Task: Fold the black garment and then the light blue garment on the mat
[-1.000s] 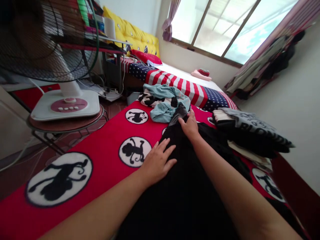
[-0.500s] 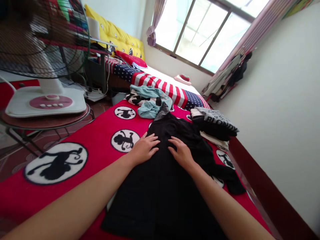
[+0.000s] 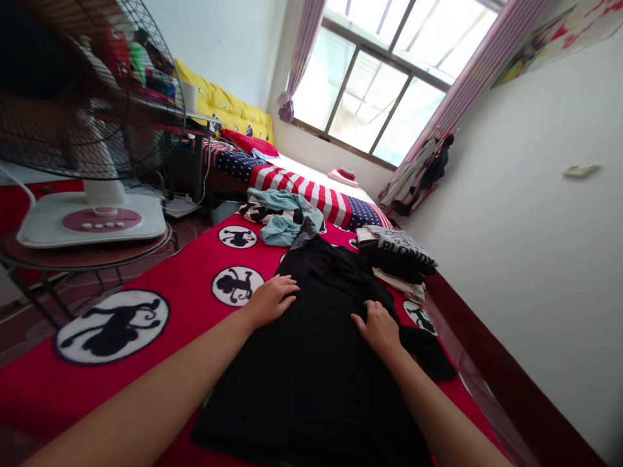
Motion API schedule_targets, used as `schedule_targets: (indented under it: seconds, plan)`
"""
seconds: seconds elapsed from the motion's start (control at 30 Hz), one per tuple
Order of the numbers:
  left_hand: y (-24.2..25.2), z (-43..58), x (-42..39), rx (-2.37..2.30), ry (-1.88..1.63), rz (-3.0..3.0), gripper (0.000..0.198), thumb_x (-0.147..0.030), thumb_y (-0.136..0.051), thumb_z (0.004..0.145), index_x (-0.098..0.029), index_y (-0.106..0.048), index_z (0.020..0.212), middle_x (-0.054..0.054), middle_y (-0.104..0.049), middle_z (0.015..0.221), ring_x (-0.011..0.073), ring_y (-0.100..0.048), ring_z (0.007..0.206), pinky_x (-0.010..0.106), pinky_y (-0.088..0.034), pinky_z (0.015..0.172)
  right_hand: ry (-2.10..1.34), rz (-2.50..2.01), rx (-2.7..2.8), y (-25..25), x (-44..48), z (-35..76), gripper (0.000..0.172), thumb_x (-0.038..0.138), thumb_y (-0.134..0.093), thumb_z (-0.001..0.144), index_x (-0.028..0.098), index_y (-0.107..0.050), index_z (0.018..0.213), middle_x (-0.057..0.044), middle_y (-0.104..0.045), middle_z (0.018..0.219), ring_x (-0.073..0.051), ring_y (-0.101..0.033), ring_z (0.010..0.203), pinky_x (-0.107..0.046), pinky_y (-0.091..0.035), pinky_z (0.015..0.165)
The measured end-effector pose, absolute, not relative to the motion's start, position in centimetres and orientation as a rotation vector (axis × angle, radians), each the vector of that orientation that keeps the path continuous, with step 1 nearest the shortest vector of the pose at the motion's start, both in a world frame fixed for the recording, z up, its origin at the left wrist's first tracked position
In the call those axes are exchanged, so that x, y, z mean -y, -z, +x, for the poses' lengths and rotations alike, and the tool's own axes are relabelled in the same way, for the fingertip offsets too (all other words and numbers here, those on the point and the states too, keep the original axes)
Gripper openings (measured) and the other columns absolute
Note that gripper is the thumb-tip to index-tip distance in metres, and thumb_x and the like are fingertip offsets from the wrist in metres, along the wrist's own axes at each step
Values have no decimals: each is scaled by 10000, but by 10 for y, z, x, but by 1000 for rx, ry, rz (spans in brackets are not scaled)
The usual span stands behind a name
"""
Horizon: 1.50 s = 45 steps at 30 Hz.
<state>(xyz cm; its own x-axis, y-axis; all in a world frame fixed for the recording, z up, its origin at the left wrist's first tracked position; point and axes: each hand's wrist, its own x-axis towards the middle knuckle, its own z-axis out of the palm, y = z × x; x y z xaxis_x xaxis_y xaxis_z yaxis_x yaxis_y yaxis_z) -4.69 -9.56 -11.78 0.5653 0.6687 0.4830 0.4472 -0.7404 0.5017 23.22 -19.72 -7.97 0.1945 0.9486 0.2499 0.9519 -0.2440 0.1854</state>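
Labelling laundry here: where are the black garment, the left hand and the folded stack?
black garment (image 3: pixel 318 363): head view, flat middle.
left hand (image 3: pixel 268 301): head view, back of hand.
folded stack (image 3: pixel 403 245): head view, top grey piece.

black garment (image 3: pixel 316 337), spread flat, red blanket (image 3: pixel 195 292)

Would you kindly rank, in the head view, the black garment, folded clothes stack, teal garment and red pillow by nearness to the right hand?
1. Black garment: under the right hand.
2. Folded clothes stack: ahead, beside wall.
3. Teal garment: ahead, leftward.
4. Red pillow: far bed.
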Motion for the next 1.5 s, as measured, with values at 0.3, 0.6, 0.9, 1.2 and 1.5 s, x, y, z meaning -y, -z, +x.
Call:
schedule_targets:
  seconds: [0.3, 0.6, 0.9, 1.2, 1.5]
  plan:
    - [115, -46, 97, -858, -1051, 2354, 288, -236, -519, 851, -196, -659, 1099, 66, -666, 1140, 217, -566, 1138, 376, -415, 1018, 141, -2074, 1341, 40, 182, 269, 208, 314, -452, 774, 180, -611, 773, -63, -646, 827, -218, -596, 814, -301, -433, 699]
    - [93, -44, 106, -837, -1099, 1803, 366, -394, -497, 872, -172, -643, 1124, 60, -719, 1001, 205, -671, 918, 298, -518, 838, -454, -1453, 1122, 4, 199, 185, 189, 346, -611, 708, 185, -611, 805, 23, -609, 690, -149, -567, 655, -245, -456, 614]
    - [102, -47, 98, -870, -1078, 1741, 339, -355, -528, 846, -141, -655, 1076, 64, -732, 921, 193, -692, 842, 282, -534, 779, -420, -1428, 1815, 91, 221, 116, 72, 146, -547, 739, 186, -601, 766, -21, -624, 831, -155, -587, 778, -258, -445, 729]
    - [62, 25, 31, -952, -986, 2043, 241, -299, -581, 791, -177, -679, 975, 45, -723, 849, 186, -673, 804, 266, -519, 736, -430, -1328, 1748, 99, 221, 114, 141, 82, -545, 687, 207, -522, 748, -8, -582, 794, -152, -572, 750, -251, -434, 683]
    - [46, 121, -40, -1463, -456, 1972, 480, -621, -643, 661, -142, -623, 630, 76, -628, 504, 243, -660, 552, 325, -515, 597, -489, -1294, 1619, 109, 222, 113, 170, 88, -570, 642, 222, -539, 742, -5, -586, 772, -161, -578, 732, -268, -443, 669]
